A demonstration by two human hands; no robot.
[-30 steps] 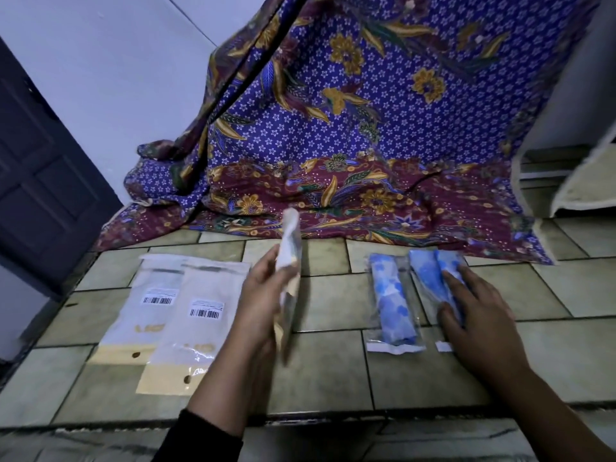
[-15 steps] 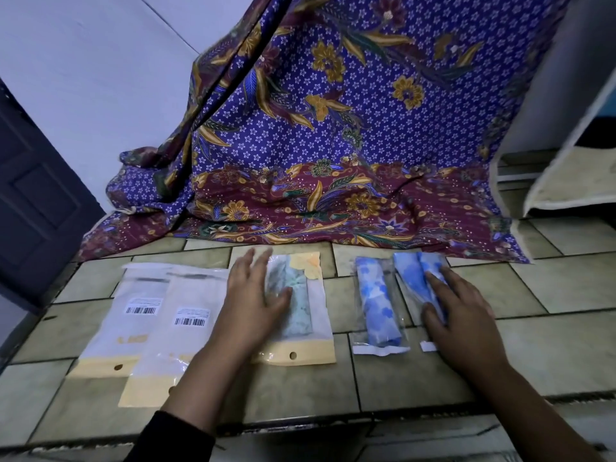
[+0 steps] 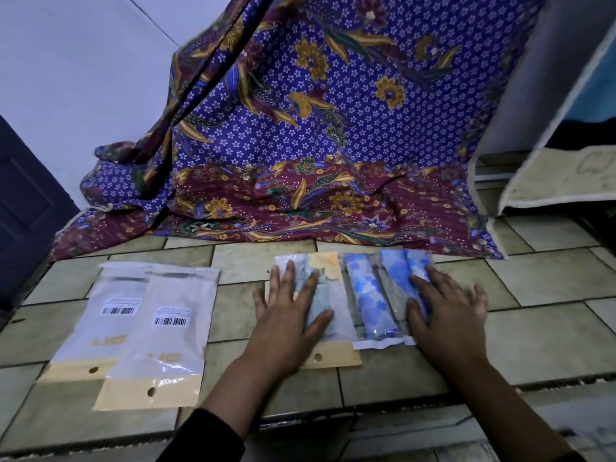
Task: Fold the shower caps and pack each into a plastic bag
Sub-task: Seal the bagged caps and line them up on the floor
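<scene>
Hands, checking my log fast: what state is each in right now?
Left hand: open, pressing flat on the green-cap bag.
Right hand: open, pressing flat on the rightmost bag.

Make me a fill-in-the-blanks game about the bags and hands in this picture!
1. ___ empty bags with barcodes lie left of the left hand.
2. The right hand presses the rightmost bag, holding a ___ shower cap.
3. Each empty bag's yellow strip has a round ___.
Missing words: two, blue, hole.
</scene>
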